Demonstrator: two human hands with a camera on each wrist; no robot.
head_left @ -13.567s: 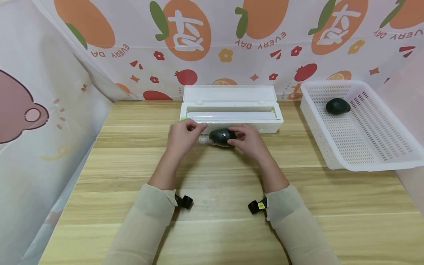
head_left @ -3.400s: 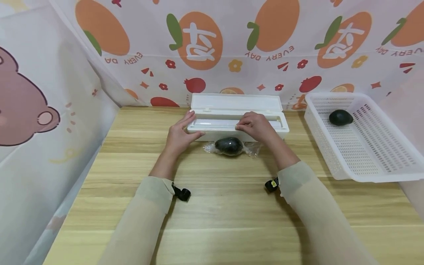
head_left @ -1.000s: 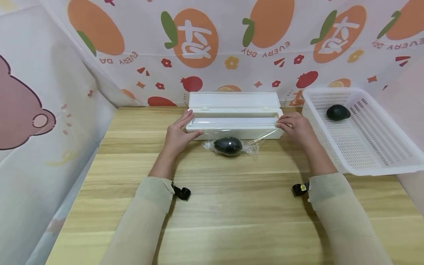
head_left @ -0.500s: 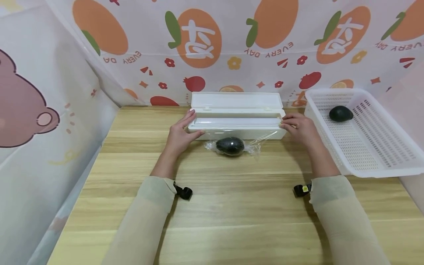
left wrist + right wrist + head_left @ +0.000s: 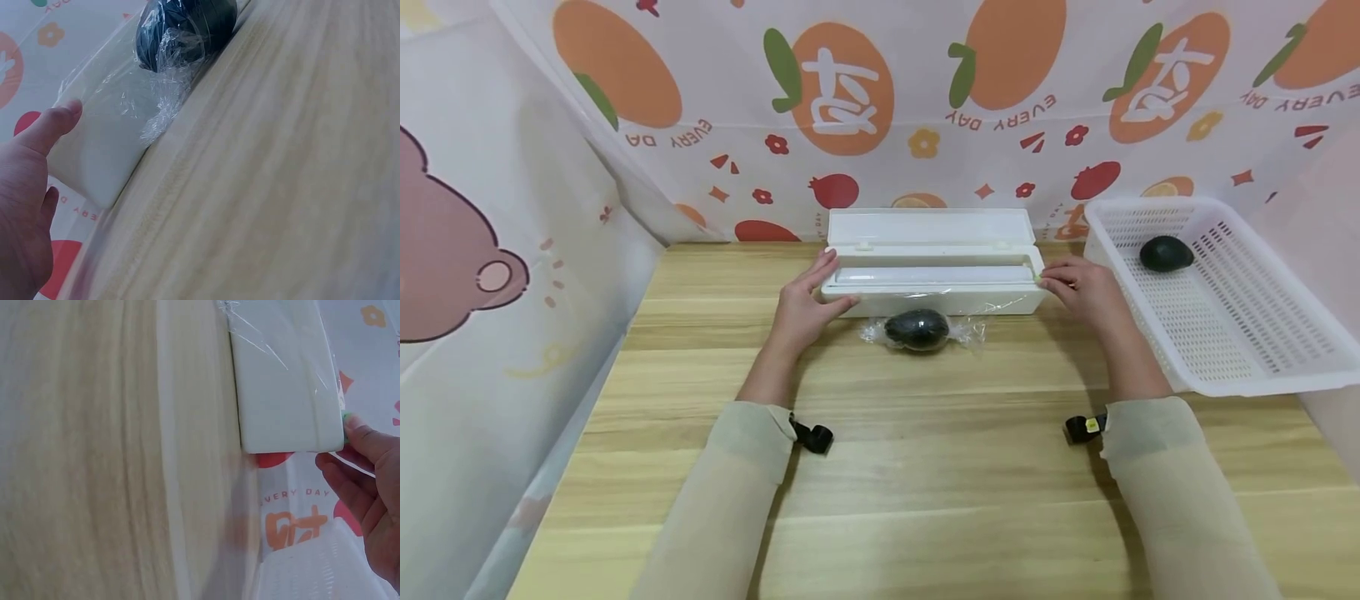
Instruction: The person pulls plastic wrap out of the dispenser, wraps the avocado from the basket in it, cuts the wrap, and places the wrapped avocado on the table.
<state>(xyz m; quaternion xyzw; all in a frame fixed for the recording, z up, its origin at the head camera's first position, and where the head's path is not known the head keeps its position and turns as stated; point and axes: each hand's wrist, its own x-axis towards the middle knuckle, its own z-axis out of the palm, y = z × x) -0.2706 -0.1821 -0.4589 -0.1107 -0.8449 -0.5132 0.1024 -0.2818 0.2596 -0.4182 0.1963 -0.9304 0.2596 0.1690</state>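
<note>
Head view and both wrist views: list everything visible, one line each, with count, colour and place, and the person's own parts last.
Wrap dispenser box: 1, white, lid open, back middle of the table.
Cling film: 1 sheet, clear, hanging over the box's front.
Wrapped avocado: 1, dark green, on the table in front of the box.
Bare avocado: 1, dark green, in the basket.
Basket: 1, white, right side.
Table: 1, light wood.
Backdrop: 1, white with orange fruit print, behind.
Wrist cameras: 2, black, at the cuffs.
Sleeves: 2, beige.
Left hand: rests against the box's left end.
Right hand: pinches the film at the box's right end.
</note>
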